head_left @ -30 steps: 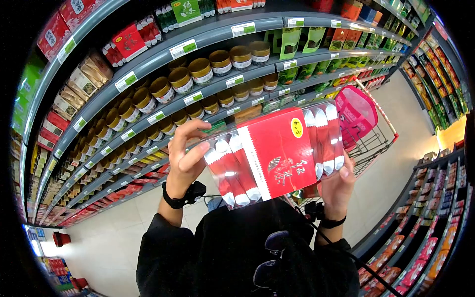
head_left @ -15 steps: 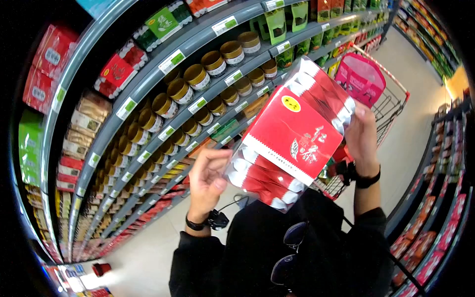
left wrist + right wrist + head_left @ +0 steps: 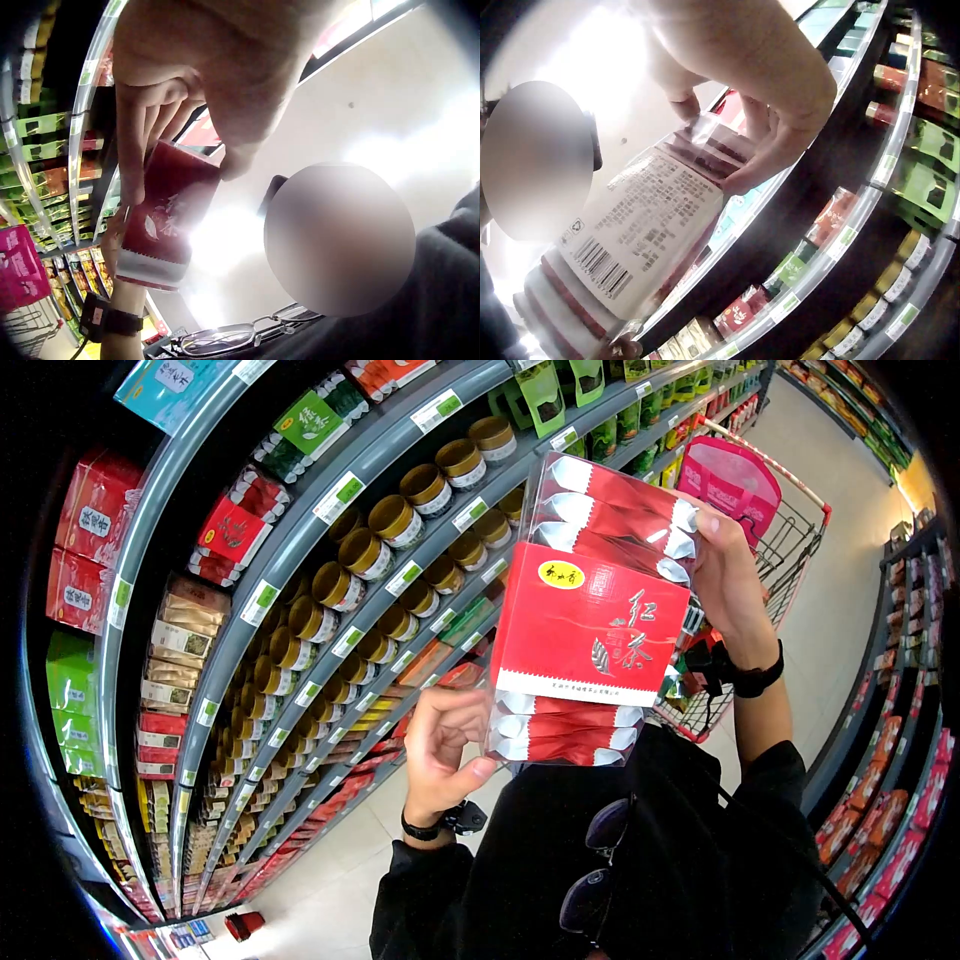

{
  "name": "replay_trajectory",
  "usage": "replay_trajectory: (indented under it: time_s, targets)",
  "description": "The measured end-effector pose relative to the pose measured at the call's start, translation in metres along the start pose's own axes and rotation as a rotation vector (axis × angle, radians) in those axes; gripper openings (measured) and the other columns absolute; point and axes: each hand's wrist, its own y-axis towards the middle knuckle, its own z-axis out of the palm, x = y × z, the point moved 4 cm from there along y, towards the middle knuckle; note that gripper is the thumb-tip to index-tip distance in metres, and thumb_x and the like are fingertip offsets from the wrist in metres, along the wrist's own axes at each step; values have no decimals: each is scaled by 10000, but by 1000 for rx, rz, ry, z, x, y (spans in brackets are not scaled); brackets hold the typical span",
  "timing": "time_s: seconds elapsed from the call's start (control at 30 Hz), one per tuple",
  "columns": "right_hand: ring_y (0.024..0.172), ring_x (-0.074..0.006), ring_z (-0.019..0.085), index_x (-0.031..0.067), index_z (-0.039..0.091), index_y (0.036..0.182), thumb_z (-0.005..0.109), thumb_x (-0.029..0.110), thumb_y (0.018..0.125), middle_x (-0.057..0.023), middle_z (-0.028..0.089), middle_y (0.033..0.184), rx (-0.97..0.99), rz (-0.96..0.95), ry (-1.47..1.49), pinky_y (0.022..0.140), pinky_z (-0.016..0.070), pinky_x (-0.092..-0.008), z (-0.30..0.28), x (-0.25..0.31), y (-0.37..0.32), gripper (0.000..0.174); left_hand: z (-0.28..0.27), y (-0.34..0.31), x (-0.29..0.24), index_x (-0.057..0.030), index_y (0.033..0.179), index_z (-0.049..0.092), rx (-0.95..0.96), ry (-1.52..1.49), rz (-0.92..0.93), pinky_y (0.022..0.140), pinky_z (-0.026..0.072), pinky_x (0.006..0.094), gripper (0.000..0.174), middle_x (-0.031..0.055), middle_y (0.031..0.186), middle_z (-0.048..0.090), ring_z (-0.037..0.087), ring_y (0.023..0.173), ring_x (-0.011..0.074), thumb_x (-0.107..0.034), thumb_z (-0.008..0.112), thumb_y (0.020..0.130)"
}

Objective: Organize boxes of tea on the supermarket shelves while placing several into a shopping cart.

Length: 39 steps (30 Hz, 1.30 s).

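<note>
A clear pack of red tea sachets [image 3: 590, 625] with white twisted ends is held up in front of the chest. A red paper band with a yellow oval label and silver characters wraps its middle. My right hand [image 3: 735, 575] grips the upper right side, thumb over the edge. At the lower left corner, my left hand [image 3: 445, 745] pinches the pack between thumb and fingers. From the right wrist, the pack's white back label [image 3: 645, 225] shows printed text and a barcode. The left wrist view has the red pack [image 3: 172, 195] between thumb and fingers.
Shelves on the left carry gold-lidded jars [image 3: 395, 520], a similar red tea pack [image 3: 235, 525] and green pouches [image 3: 540, 400]. Behind the right hand stands a shopping cart [image 3: 795, 560] with a pink bag [image 3: 730, 485]. More shelves [image 3: 870, 760] line the right side. Sunglasses [image 3: 585, 900] hang on the black top.
The pack has turned from lying crosswise to standing nearly upright, its printed face toward the head camera. Both hands have turned with it and keep their hold. The head view has shifted along the shelves.
</note>
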Motion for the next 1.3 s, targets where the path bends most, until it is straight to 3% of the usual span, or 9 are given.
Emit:
replay_trajectory:
  time_s: [0.37, 0.53, 0.63, 0.7, 0.77, 0.87, 1.07, 1.23, 1.3]
  targets:
    - [1119, -165, 647, -29, 508, 1419, 509, 393, 997, -121, 653, 1278, -6, 67, -45, 956, 516, -318, 14, 2, -8, 596, -6, -3, 2, 58, 1323, 400, 37, 6, 13, 926, 541, 377, 612, 244, 1277, 609, 645, 1130, 249, -108, 760, 856]
    - [1265, -175, 545, -5, 410, 1507, 564, 334, 1004, -127, 532, 1443, 66, -32, -19, 1071, 414, -325, 20, 0, -10, 626, -11, -1, 9, 54, 1329, 423, -15, 158, 61, 967, 522, 407, 634, 225, 1298, 598, 631, 1171, 263, -84, 775, 820]
    - [1287, -198, 529, 12, 317, 1556, 591, 330, 1003, -131, 504, 1472, 112, -118, -6, 1092, 396, -348, 18, -3, -7, 694, -15, -4, 13, 36, 1326, 450, -57, 327, 169, 988, 508, 420, 684, 248, 1285, 614, 636, 1175, 301, -140, 814, 775]
    - [1396, -224, 424, 7, 282, 1563, 606, 381, 990, -136, 390, 1558, 189, -35, 19, 1147, 335, -381, 13, -7, -8, 757, -17, -2, 6, 16, 1320, 469, -80, 562, 319, 987, 510, 432, 714, 264, 1272, 627, 642, 1167, 331, -176, 838, 740]
    - [1387, -231, 443, 10, 247, 1574, 606, 319, 991, -140, 425, 1537, 188, -82, 78, 1153, 333, -387, 13, -12, -8, 752, -12, 1, -3, -24, 1302, 503, -111, 731, 436, 966, 523, 453, 737, 279, 1248, 649, 648, 1146, 383, -221, 870, 694]
    - [1417, -245, 416, 21, 237, 1580, 606, 266, 984, -139, 420, 1545, 175, -134, 111, 1175, 310, -388, 13, -17, -8, 742, -3, 8, -21, -39, 1286, 518, -83, 911, 613, 948, 534, 449, 744, 251, 1256, 657, 654, 1126, 380, -228, 886, 668]
    - [1490, -210, 299, 16, 298, 1563, 531, 91, 940, -137, 317, 1616, 108, -38, -101, 1206, 240, -373, 11, -13, -18, 669, 5, 4, -34, -83, 1298, 511, -101, 1118, 755, 910, 564, 405, 756, 202, 1272, 663, 636, 1102, 340, -202, 901, 662]
    - [1515, -229, 256, -15, 301, 1552, 575, 87, 931, -149, 314, 1619, 115, -91, -91, 1233, 172, -373, 5, -16, -21, 686, -1, 0, -28, -139, 1401, 425, -128, 1297, 847, 928, 537, 406, 882, 150, 1284, 665, 612, 1125, 324, -151, 884, 648]
    - [1512, -252, 261, -27, 314, 1542, 577, 192, 930, -162, 318, 1614, 124, -67, -47, 1239, 167, -389, -1, -22, -22, 701, -1, -2, -28, -155, 1440, 394, -133, 1364, 864, 937, 527, 416, 955, 129, 1280, 668, 612, 1138, 331, -84, 878, 620]
